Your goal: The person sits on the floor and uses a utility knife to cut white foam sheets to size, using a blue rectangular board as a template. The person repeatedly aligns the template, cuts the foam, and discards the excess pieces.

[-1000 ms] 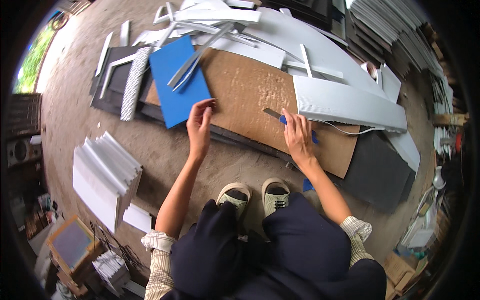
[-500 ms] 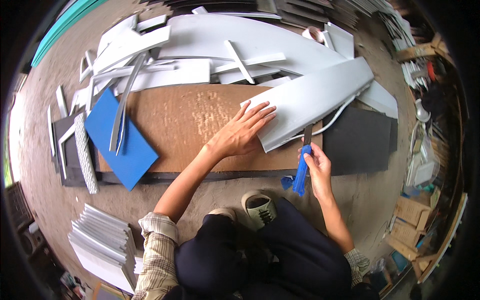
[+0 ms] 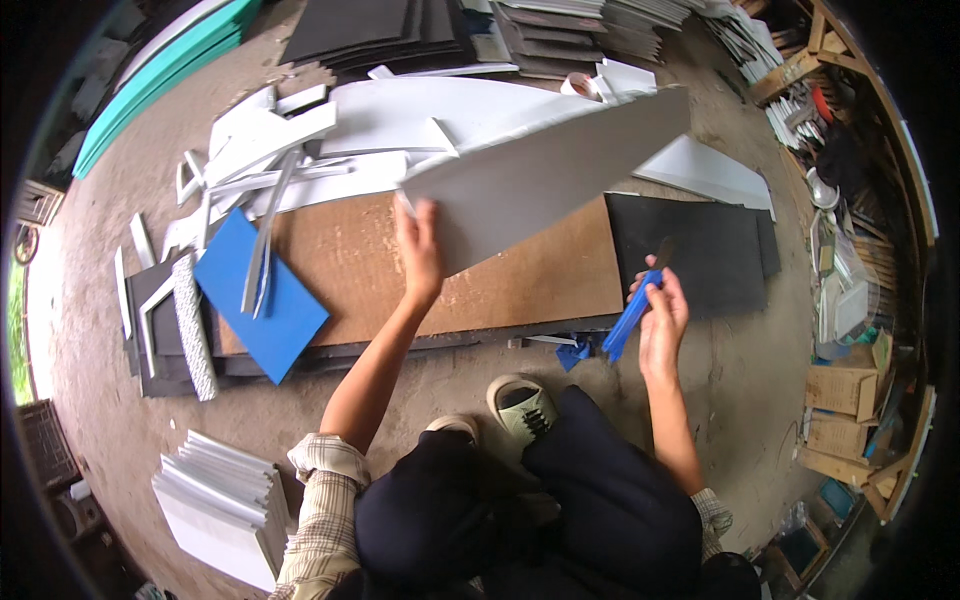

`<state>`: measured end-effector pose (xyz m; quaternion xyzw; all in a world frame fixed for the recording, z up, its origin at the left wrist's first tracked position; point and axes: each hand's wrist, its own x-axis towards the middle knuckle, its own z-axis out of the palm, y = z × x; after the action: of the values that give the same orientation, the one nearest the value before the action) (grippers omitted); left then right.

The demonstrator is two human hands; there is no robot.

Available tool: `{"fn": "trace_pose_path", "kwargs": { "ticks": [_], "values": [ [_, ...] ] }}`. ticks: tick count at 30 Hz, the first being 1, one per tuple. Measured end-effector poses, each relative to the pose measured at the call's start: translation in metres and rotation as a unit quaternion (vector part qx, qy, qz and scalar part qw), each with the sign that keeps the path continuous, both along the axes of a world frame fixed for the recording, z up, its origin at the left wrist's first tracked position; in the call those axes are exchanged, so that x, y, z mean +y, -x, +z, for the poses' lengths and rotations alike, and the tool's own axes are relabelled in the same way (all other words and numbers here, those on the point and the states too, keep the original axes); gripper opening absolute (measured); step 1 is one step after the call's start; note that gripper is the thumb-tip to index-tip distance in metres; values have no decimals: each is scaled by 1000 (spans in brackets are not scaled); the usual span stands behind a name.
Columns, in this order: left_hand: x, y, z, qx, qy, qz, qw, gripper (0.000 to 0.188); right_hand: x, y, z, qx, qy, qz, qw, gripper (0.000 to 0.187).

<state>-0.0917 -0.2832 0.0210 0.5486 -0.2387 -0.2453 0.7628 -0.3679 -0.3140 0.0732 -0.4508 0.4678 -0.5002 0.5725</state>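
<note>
My left hand (image 3: 422, 250) grips the near left end of a long white foam sheet (image 3: 550, 175), which is raised and tilted so that its shaded face turns toward me. Its fingertips go behind the sheet and are partly hidden. Lower right, my right hand (image 3: 664, 325) is closed around a knife (image 3: 634, 308) with a blue wrapped handle, its dark blade pointing up and away. The knife is apart from the sheet. Under both lies a worn brown board (image 3: 560, 285), with black sheets (image 3: 690, 250) at its right end.
A blue sheet (image 3: 262, 310) and white offcuts (image 3: 262, 150) lie on the left. Behind is a large white sheet (image 3: 385, 112) with a tape roll (image 3: 578, 85). Stacked white sheets (image 3: 225, 505) stand near left; cardboard boxes (image 3: 838, 392) sit at right.
My left hand has taken hold of the white sheet and tipped it up, moving it left. The knife has come away from its edge, slightly to the right. The view has shifted.
</note>
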Motion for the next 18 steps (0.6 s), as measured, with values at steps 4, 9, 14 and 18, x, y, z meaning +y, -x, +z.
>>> {"fn": "trace_pose_path", "kwargs": {
  "ticks": [4, 9, 14, 18],
  "values": [
    [38, -56, -3, 93, -7, -55, 994, 40, -9, -5, 23, -18, 72, -14, 997, 32],
    [100, -89, -15, 168, -117, -56, 977, 44, -14, -28, 65, -7, 145, -7, 989, 34],
    [138, -118, -47, 156, -156, -25, 975, 38, -32, -58, 67, 16, 138, 47, 989, 34],
    [150, -146, -50, -105, -372, -19, 922, 38, -45, -108, 23, 106, 34, 168, 980, 33]
  ]
}}
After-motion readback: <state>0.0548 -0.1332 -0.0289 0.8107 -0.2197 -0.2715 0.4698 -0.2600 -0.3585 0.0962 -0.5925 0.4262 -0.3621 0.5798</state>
